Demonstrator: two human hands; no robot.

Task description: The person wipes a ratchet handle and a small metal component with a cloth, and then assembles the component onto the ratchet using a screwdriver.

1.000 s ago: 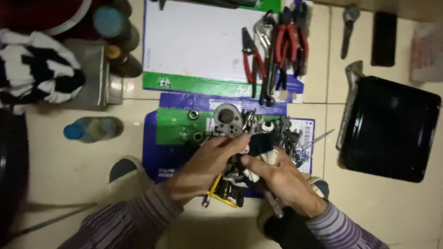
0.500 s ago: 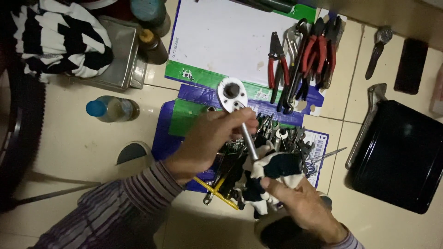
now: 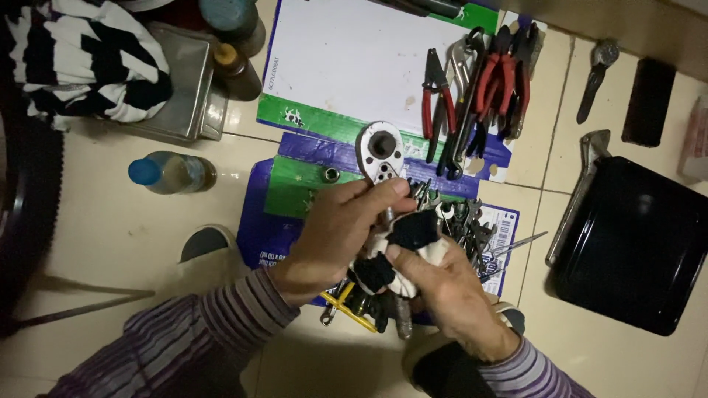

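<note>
Wiping is under way: the left hand (image 3: 343, 232) grips the ratchet (image 3: 380, 155) over the cardboard's (image 3: 284, 188) right edge while the right hand (image 3: 442, 284) pinches a rag (image 3: 402, 239) around its handle, so a steady grip seems needed.

Ratchet wrench (image 3: 379, 153): I see its silver round head up, handle wrapped below.
Rag (image 3: 402, 247): black-and-white, bunched around handle.

Both hands (image 3: 346, 228) are bare, the forearms covered by long purple sleeves (image 3: 221, 324) with fine stripes.
</note>
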